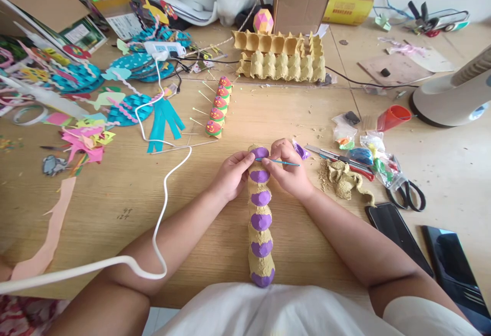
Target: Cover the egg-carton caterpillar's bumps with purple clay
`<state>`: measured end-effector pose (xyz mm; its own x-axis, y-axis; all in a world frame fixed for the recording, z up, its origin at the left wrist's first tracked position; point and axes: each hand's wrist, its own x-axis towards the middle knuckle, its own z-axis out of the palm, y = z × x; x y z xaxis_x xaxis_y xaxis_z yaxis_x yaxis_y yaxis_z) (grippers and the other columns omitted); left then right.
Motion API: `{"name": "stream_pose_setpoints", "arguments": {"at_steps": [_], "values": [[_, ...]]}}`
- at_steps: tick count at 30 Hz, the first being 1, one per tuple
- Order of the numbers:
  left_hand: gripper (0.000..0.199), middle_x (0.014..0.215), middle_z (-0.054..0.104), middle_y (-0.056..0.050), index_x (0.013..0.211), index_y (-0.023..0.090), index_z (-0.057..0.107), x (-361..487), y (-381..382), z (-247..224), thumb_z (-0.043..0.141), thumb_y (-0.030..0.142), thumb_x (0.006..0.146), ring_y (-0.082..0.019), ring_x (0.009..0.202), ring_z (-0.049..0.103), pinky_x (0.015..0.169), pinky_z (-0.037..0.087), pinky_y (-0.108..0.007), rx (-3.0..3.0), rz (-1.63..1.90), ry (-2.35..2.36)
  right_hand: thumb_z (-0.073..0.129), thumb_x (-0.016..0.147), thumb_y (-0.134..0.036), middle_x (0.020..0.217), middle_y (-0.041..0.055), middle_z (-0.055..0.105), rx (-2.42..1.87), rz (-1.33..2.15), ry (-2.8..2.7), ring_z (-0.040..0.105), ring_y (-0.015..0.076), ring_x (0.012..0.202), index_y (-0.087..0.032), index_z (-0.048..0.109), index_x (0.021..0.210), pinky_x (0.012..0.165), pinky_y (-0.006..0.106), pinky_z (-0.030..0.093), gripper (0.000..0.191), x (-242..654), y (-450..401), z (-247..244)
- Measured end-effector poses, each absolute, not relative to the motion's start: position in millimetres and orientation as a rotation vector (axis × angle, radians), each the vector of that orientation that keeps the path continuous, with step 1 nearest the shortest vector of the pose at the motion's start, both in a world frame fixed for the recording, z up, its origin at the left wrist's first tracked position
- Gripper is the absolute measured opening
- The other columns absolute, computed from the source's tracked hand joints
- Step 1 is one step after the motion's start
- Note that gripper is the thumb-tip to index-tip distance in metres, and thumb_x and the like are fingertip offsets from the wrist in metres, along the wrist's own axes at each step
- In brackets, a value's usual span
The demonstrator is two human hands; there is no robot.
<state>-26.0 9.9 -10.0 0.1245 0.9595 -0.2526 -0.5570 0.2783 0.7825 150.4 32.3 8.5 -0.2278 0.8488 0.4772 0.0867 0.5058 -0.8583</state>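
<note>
A long strip of egg carton point(260, 208) lies on the table in front of me, its far end between my hands. Purple clay point(261, 222) covers part of each bump. My left hand point(232, 175) grips the strip's far left side, thumb on top. In my right hand point(288, 170) is a thin blue modelling tool point(284, 162), pinched between thumb and fingers, its tip against the purple patch at the far end. Just beyond that hand sits a lump of purple clay point(301, 150).
A finished-looking row of red and green decorated cups point(217, 108) stands farther back, near egg cartons point(287, 65). At right are a utility knife point(339, 159), carton scraps point(345, 180), scissors point(406, 195) and phones point(397, 233). A white cable point(164, 198) crosses the left side.
</note>
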Motion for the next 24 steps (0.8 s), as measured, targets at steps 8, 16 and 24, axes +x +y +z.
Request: {"name": "stream_pose_setpoints", "arguments": {"at_steps": [8, 16, 24], "values": [[0.035, 0.082, 0.078, -0.002, 0.083, 0.017, 0.075, -26.8, 8.9, -10.4, 0.095, 0.045, 0.075, -0.013, 0.065, 0.069, 0.063, 0.055, -0.025, 0.593, 1.193, 0.835, 0.073, 0.096, -0.042, 0.085, 0.0025, 0.054, -0.833, 0.815, -1.651, 0.054, 0.0222, 0.086, -0.026, 0.054, 0.079, 0.082, 0.043, 0.048, 0.030, 149.5, 32.5, 10.2], [0.037, 0.085, 0.079, -0.003, 0.084, 0.018, 0.075, -25.3, 8.6, -8.9, 0.096, 0.046, 0.072, -0.014, 0.067, 0.070, 0.063, 0.055, -0.025, 0.590, 1.195, 0.840, 0.072, 0.096, -0.050, 0.085, 0.0026, 0.052, -0.799, 0.887, -1.626, 0.054, 0.0223, 0.087, -0.026, 0.054, 0.079, 0.082, 0.043, 0.048, 0.035, 150.4, 33.2, 9.2], [0.036, 0.083, 0.079, -0.002, 0.082, 0.018, 0.075, -25.7, 8.9, -8.9, 0.096, 0.046, 0.073, -0.013, 0.065, 0.068, 0.061, 0.053, -0.024, 0.600, 1.196, 0.838, 0.073, 0.095, -0.052, 0.085, 0.0022, 0.052, -0.813, 0.921, -1.595, 0.053, 0.0217, 0.085, -0.026, 0.053, 0.078, 0.080, 0.041, 0.048, 0.037, 150.8, 34.2, 8.0]]}}
